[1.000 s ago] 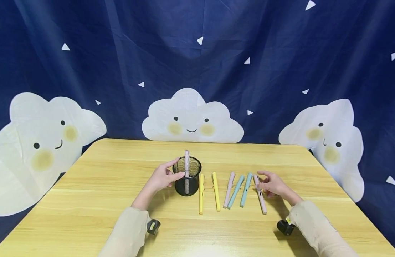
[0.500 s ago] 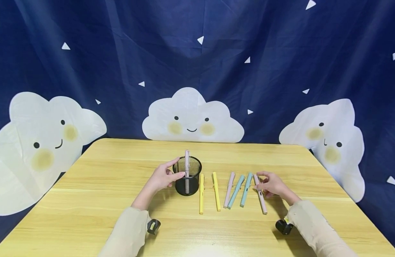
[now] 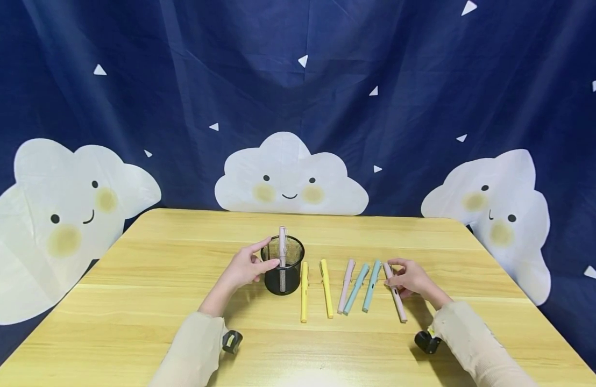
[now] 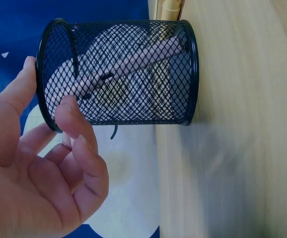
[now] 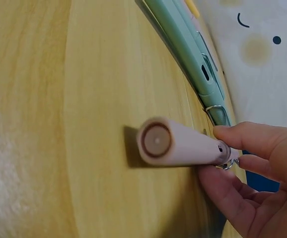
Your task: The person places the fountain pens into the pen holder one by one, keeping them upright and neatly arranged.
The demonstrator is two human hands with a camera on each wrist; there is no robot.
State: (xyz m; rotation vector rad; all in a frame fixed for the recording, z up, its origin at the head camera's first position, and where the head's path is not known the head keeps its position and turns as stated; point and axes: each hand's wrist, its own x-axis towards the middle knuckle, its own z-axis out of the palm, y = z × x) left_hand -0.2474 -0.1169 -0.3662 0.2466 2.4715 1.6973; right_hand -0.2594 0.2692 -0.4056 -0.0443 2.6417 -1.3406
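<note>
My left hand (image 3: 245, 267) grips the black mesh pen cup (image 3: 289, 279) near its rim, thumb and fingers spread around the side. Inside the cup leans a pale pink pen (image 3: 282, 244), seen through the mesh in the left wrist view. On the right, my right hand (image 3: 411, 278) pinches another pale pink pen (image 5: 183, 145) by its clip end. That pen's far end points toward the right wrist camera and casts a shadow on the wood. Beside it lie two teal pens (image 3: 372, 286), the nearer one (image 5: 193, 59) showing large in the right wrist view.
Left of the teal pens is a third pink pen (image 3: 346, 286). Two yellow pens (image 3: 326, 290) lie between it and the cup. All rest on a wooden table (image 3: 133, 301). Behind its far edge hangs a blue curtain (image 3: 259, 80) with white clouds.
The lower end of the pink pen in my right hand has swung slightly to the right. My left hand and the cup stay in place.
</note>
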